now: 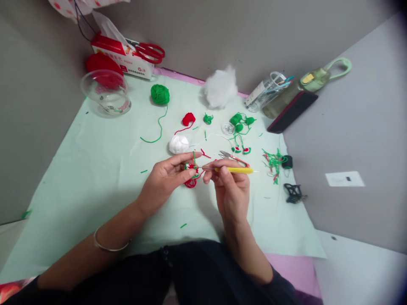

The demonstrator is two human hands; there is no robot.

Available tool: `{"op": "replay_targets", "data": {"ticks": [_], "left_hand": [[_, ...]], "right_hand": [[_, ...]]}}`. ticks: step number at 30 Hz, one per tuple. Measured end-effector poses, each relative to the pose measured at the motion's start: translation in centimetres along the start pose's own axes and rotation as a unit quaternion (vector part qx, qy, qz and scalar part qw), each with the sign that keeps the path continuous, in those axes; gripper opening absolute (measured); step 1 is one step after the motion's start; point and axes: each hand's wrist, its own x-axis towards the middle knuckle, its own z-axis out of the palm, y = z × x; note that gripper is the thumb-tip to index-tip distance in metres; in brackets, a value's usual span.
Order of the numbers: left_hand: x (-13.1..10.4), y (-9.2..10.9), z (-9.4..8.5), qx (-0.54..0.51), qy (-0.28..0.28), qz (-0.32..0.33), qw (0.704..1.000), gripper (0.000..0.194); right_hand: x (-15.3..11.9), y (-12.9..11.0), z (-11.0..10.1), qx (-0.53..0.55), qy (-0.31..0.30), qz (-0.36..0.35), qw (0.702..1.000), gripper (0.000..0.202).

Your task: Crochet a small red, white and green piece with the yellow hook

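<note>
Between the fingers of my left hand [168, 176] is a small crocheted piece [190, 167] in red, white and green. A green strand runs up over my left forefinger, and red yarn [190, 183] hangs in loops below the piece. My right hand [231, 186] grips a crochet hook [237, 170] by its yellow handle, pen-like. The hook's thin metal shaft points left and meets the piece; its very tip is too small to make out. Just beyond my hands lie a white yarn ball [179, 144] and small scissors with orange handles [234, 158].
A green yarn ball [160, 94], red yarn bundle [188, 119], white stuffing [221, 87] and green crocheted pieces [240, 122] lie farther back. At the back left are a tissue box [136, 63] and clear tub [106, 95]; at the right, a bottle [280, 101], phone [292, 112] and black clip [294, 193].
</note>
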Motion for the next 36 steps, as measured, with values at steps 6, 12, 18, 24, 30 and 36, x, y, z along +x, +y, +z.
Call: {"op": "replay_targets", "data": {"ticks": [6, 12, 18, 24, 30, 36], "left_hand": [[0.13, -0.15, 0.14, -0.032, -0.013, -0.031, 0.999, 0.035], [0.20, -0.32, 0.15, -0.046, -0.024, -0.037, 0.998, 0.029], [0.18, -0.29, 0.21, -0.058, -0.021, -0.049, 0.997, 0.029], [0.38, -0.45, 0.19, -0.056, -0.001, -0.058, 0.997, 0.029], [0.40, -0.27, 0.27, -0.069, -0.022, -0.051, 0.996, 0.025], [0.45, 0.00, 0.39, -0.079, 0.003, -0.068, 0.995, 0.026]], "right_hand": [[-0.41, 0.22, 0.17, -0.101, 0.015, -0.101, 0.990, 0.013], [-0.25, 0.35, 0.00, -0.091, 0.012, -0.100, 0.991, 0.015], [-0.31, 0.35, -0.08, -0.089, 0.034, -0.075, 0.993, 0.013], [-0.33, 0.39, 0.67, -0.149, 0.049, -0.161, 0.975, 0.019], [-0.46, 0.21, 0.57, -0.139, 0.074, -0.133, 0.979, 0.014], [-0.46, -0.02, 0.34, -0.114, 0.095, -0.128, 0.981, 0.014]]}}
